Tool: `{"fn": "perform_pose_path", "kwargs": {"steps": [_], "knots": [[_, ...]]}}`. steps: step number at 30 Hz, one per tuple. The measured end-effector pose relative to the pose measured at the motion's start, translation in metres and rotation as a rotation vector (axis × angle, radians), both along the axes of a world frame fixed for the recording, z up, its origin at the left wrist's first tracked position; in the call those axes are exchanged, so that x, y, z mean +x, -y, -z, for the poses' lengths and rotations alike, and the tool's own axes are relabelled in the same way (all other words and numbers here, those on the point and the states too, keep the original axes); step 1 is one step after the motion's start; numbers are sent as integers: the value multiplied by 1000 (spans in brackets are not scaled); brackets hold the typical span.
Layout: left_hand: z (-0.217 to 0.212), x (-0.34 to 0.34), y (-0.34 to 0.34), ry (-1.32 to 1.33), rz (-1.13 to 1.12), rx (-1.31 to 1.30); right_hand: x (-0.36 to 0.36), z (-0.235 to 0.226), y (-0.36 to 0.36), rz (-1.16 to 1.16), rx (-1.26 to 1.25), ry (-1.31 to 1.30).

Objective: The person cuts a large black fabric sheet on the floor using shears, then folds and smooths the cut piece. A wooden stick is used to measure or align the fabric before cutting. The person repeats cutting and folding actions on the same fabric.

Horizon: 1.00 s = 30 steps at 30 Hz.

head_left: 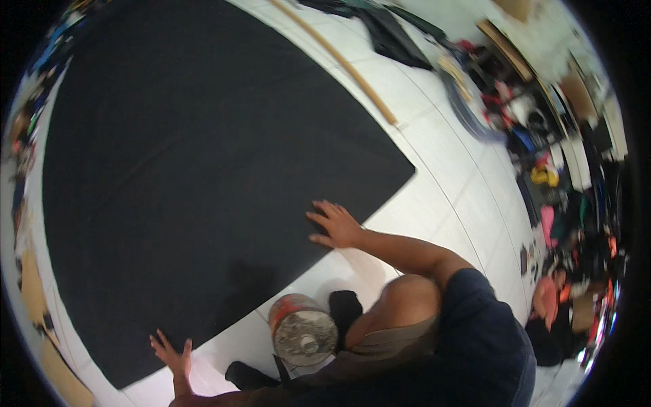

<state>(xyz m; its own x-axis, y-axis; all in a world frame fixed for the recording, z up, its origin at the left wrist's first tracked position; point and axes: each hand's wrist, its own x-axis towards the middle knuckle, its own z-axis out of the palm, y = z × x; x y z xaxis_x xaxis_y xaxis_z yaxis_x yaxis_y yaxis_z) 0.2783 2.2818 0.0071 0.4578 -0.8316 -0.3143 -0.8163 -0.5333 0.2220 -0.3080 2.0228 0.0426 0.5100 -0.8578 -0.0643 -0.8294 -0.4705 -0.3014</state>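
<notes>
A large sheet of black fabric (203,149) lies spread flat on the white tiled floor, filling most of the left and middle of the head view. Near its lower left corner, my left hand (173,354) rests on the near edge with fingers spread. My right hand (335,225) lies on the same edge farther right, its fingers apart and pointing left across the cloth. Neither hand grips anything. Faint creases run across the fabric's surface.
A round reddish tin (304,330) with a worn grey top stands between my legs, close to the cloth. Beyond the right edge lies a long wooden stick (339,60). Dark cloth (393,39) lies at the back. Cluttered shelves and piles (542,169) line the right.
</notes>
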Motion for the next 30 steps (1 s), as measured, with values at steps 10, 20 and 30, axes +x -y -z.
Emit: {"fn": "perform_pose_path", "kwargs": {"steps": [10, 20, 30], "knots": [[-22, 22, 29, 11, 95, 239, -183, 19, 67, 993, 111, -196], [-11, 28, 16, -40, 158, 171, -229, 30, 76, 1081, 113, -152], [-33, 6, 30, -90, 14, 236, -229, 19, 94, 1123, 320, -190]]}}
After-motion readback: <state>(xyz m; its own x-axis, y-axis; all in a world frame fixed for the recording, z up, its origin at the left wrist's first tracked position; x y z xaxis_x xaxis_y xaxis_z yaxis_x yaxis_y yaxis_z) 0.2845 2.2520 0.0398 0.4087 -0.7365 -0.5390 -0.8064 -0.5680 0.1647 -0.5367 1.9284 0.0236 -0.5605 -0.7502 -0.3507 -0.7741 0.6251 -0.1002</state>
